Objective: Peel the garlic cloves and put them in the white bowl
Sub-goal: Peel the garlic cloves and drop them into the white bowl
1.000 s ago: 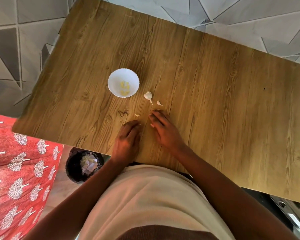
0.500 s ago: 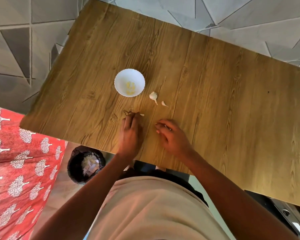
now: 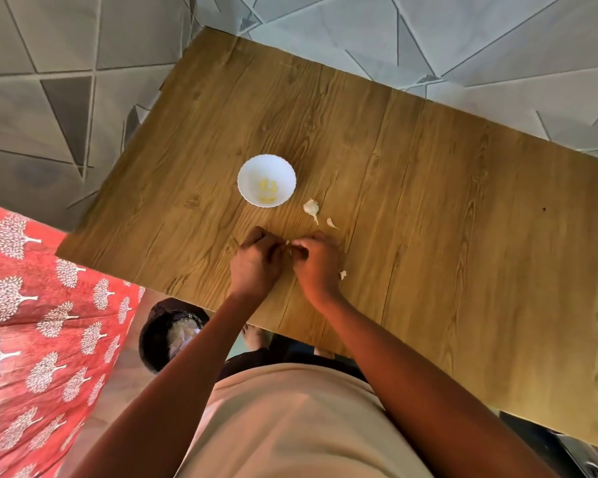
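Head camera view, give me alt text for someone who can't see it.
A person's left hand and right hand meet over a wooden table, pinching a small garlic piece between their fingertips. Beyond them sit a white bowl holding peeled cloves, an unpeeled garlic clove and skin scraps.

The table (image 3: 428,201) wears a matt wood-grain finish, smooth like laminate, with dark knots and streaks; the white bowl (image 3: 247,174) looks glossy, with a scalloped rim; the garlic clove (image 3: 310,207) beside it keeps a dry, papery skin; the floor tiles (image 3: 66,81) are smooth grey stone-look; the red cloth (image 3: 32,322) looks soft, printed with white trees.
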`<state>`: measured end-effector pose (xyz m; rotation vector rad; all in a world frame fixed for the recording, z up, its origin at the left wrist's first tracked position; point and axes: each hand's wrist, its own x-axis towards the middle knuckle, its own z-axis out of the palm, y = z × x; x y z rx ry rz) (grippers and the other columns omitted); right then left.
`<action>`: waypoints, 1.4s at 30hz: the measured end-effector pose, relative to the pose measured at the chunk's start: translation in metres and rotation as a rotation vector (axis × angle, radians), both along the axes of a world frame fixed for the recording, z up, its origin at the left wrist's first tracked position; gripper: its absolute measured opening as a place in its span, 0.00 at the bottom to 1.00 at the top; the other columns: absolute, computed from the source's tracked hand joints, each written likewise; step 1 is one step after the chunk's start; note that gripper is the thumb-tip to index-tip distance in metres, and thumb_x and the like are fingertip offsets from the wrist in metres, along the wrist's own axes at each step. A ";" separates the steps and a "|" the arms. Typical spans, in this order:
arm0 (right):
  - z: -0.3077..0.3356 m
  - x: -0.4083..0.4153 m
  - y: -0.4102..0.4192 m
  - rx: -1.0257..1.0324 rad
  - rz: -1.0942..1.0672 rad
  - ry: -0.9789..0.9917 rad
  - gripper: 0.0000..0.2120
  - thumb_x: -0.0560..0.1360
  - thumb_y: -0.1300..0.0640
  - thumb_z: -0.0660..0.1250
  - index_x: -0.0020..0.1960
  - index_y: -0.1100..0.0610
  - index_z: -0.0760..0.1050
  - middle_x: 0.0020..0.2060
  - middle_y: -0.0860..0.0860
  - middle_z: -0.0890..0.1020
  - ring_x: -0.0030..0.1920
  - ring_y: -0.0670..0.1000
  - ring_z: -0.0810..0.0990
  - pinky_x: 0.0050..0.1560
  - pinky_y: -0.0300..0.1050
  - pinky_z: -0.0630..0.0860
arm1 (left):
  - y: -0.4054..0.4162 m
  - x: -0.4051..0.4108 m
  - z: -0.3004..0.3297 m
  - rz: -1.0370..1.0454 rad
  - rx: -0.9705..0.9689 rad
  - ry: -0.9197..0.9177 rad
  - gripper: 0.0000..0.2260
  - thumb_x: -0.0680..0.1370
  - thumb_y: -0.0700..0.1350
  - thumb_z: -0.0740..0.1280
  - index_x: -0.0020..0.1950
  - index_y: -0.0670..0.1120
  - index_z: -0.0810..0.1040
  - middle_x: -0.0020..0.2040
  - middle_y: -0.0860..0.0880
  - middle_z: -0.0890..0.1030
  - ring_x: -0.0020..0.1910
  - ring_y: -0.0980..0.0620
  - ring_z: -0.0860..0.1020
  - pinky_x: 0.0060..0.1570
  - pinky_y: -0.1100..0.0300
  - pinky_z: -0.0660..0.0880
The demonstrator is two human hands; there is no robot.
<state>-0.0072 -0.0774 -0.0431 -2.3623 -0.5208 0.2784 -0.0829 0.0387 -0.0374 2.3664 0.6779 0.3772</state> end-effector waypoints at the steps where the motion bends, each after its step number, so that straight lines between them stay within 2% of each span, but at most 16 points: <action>1: 0.002 0.000 0.001 0.002 -0.010 0.002 0.08 0.75 0.61 0.72 0.52 0.52 0.85 0.47 0.48 0.83 0.51 0.52 0.78 0.53 0.56 0.77 | 0.001 0.000 0.000 -0.008 -0.001 -0.002 0.04 0.76 0.41 0.74 0.49 0.43 0.86 0.48 0.47 0.80 0.38 0.42 0.82 0.32 0.48 0.79; 4: 0.007 0.003 0.004 -0.020 0.013 0.003 0.08 0.73 0.64 0.71 0.49 0.54 0.84 0.47 0.50 0.82 0.51 0.53 0.78 0.52 0.55 0.77 | 0.004 0.000 -0.002 -0.025 0.007 -0.009 0.06 0.76 0.44 0.72 0.49 0.43 0.86 0.48 0.46 0.80 0.38 0.41 0.81 0.32 0.47 0.79; 7: 0.009 0.010 0.000 -0.103 0.174 0.000 0.11 0.67 0.66 0.71 0.48 0.55 0.82 0.48 0.51 0.80 0.52 0.57 0.77 0.52 0.60 0.76 | 0.003 -0.002 -0.005 -0.026 0.023 -0.029 0.07 0.76 0.44 0.71 0.50 0.42 0.85 0.47 0.46 0.80 0.37 0.41 0.81 0.31 0.47 0.79; 9: 0.007 0.016 -0.011 -0.106 0.270 -0.039 0.10 0.68 0.68 0.71 0.46 0.56 0.81 0.46 0.51 0.78 0.50 0.58 0.77 0.50 0.61 0.76 | 0.002 -0.004 -0.008 -0.015 0.014 -0.059 0.08 0.77 0.42 0.70 0.51 0.41 0.86 0.47 0.45 0.80 0.38 0.42 0.81 0.31 0.47 0.80; 12: 0.006 0.026 -0.043 -0.024 0.339 -0.146 0.11 0.71 0.72 0.71 0.48 0.60 0.84 0.44 0.53 0.79 0.48 0.57 0.78 0.50 0.57 0.78 | -0.002 -0.011 -0.012 -0.015 -0.015 -0.131 0.07 0.78 0.37 0.72 0.55 0.40 0.86 0.49 0.45 0.79 0.43 0.46 0.81 0.37 0.50 0.80; 15: 0.009 0.029 -0.055 -0.055 0.395 -0.198 0.20 0.68 0.74 0.73 0.58 0.63 0.83 0.49 0.55 0.79 0.53 0.58 0.77 0.55 0.51 0.77 | -0.010 -0.025 -0.013 -0.009 -0.042 -0.186 0.12 0.76 0.30 0.70 0.58 0.39 0.85 0.52 0.43 0.78 0.50 0.50 0.78 0.45 0.54 0.78; 17: 0.011 0.030 -0.048 -0.125 0.461 -0.246 0.23 0.66 0.72 0.75 0.61 0.64 0.82 0.51 0.56 0.77 0.55 0.59 0.76 0.57 0.53 0.78 | -0.018 -0.033 -0.015 -0.002 -0.040 -0.206 0.13 0.77 0.32 0.66 0.59 0.38 0.84 0.53 0.42 0.78 0.51 0.49 0.77 0.47 0.54 0.77; 20: 0.015 0.031 -0.053 -0.198 0.663 -0.327 0.22 0.64 0.68 0.78 0.58 0.67 0.82 0.51 0.58 0.77 0.55 0.61 0.77 0.52 0.55 0.80 | -0.034 -0.038 -0.016 -0.063 -0.013 -0.193 0.15 0.79 0.38 0.62 0.62 0.38 0.83 0.57 0.40 0.78 0.54 0.43 0.78 0.51 0.47 0.78; 23: 0.020 0.032 -0.087 -0.187 0.790 -0.368 0.17 0.69 0.66 0.74 0.58 0.65 0.82 0.53 0.58 0.78 0.56 0.60 0.76 0.55 0.54 0.79 | -0.052 -0.034 -0.016 -0.227 0.046 -0.133 0.17 0.81 0.40 0.63 0.70 0.40 0.79 0.67 0.40 0.78 0.65 0.40 0.77 0.61 0.42 0.76; 26: 0.015 0.038 -0.121 -0.104 0.567 -0.353 0.19 0.75 0.65 0.63 0.64 0.65 0.80 0.57 0.58 0.79 0.59 0.59 0.77 0.58 0.54 0.78 | -0.071 -0.026 -0.021 -0.405 0.098 -0.079 0.20 0.86 0.47 0.60 0.76 0.42 0.73 0.76 0.43 0.73 0.77 0.43 0.69 0.72 0.41 0.70; 29: 0.004 0.034 -0.140 -0.109 0.290 -0.240 0.21 0.80 0.64 0.60 0.72 0.63 0.74 0.68 0.59 0.76 0.69 0.59 0.74 0.65 0.58 0.77 | -0.087 -0.032 -0.021 -0.496 0.064 -0.078 0.20 0.87 0.46 0.59 0.78 0.43 0.70 0.79 0.45 0.69 0.81 0.47 0.64 0.76 0.44 0.66; 31: -0.001 0.022 -0.140 -0.092 0.280 -0.194 0.21 0.83 0.62 0.60 0.75 0.63 0.70 0.75 0.58 0.71 0.77 0.58 0.66 0.73 0.57 0.71 | -0.090 -0.039 -0.014 -0.447 -0.062 -0.107 0.20 0.86 0.43 0.60 0.79 0.43 0.69 0.78 0.45 0.70 0.79 0.48 0.66 0.75 0.44 0.68; 33: -0.005 0.011 -0.130 -0.055 0.330 -0.181 0.22 0.85 0.58 0.56 0.76 0.64 0.68 0.77 0.58 0.68 0.80 0.56 0.60 0.77 0.55 0.64 | -0.090 -0.046 -0.007 -0.312 -0.162 -0.109 0.21 0.86 0.44 0.58 0.79 0.45 0.68 0.78 0.47 0.71 0.76 0.48 0.71 0.72 0.44 0.71; 36: -0.008 0.008 -0.109 -0.057 0.444 -0.209 0.23 0.83 0.57 0.54 0.75 0.63 0.69 0.77 0.58 0.68 0.80 0.58 0.61 0.76 0.59 0.65 | -0.093 -0.048 -0.002 -0.119 -0.176 -0.127 0.20 0.86 0.43 0.58 0.79 0.46 0.67 0.76 0.50 0.71 0.73 0.48 0.74 0.71 0.48 0.72; 39: -0.013 0.003 -0.101 -0.085 0.556 -0.276 0.22 0.84 0.54 0.54 0.74 0.61 0.72 0.77 0.59 0.68 0.79 0.59 0.62 0.77 0.60 0.64 | -0.095 -0.045 0.001 -0.067 -0.177 -0.141 0.22 0.84 0.37 0.59 0.79 0.45 0.68 0.76 0.53 0.71 0.73 0.55 0.72 0.73 0.58 0.69; 42: -0.016 0.003 -0.112 -0.110 0.650 -0.343 0.21 0.82 0.58 0.60 0.75 0.60 0.71 0.78 0.59 0.67 0.80 0.60 0.59 0.77 0.60 0.64 | -0.096 -0.047 0.001 -0.079 -0.150 -0.121 0.21 0.85 0.37 0.58 0.79 0.42 0.68 0.76 0.47 0.73 0.74 0.50 0.73 0.74 0.63 0.67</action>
